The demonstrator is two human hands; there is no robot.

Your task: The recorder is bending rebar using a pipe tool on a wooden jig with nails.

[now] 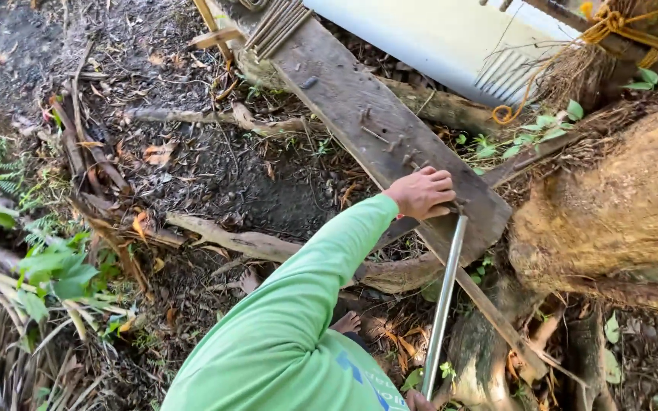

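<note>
Leaf-littered ground [215, 167], worn plank [375, 129] running from 12 toward 4 o'clock. Left hand [423, 192] curled shut on plank near bent nails [390, 141]. Right hand [419, 401] at 6 o'clock gripping metal bar [445, 293]; bar likely stiff, heavy, best held low.

Dark, damp forest soil [215, 175] strewn with dead leaves is carrying everything here, with a long weathered grey wooden plank [359, 122] lying slantwise across it, bent nails sticking up from its face. Pale, twisting roots [230, 240] and brown broken sticks [85, 152] are lying directly on the earth beside the plank, while green ferns [47, 266] are crowding its edge.
</note>
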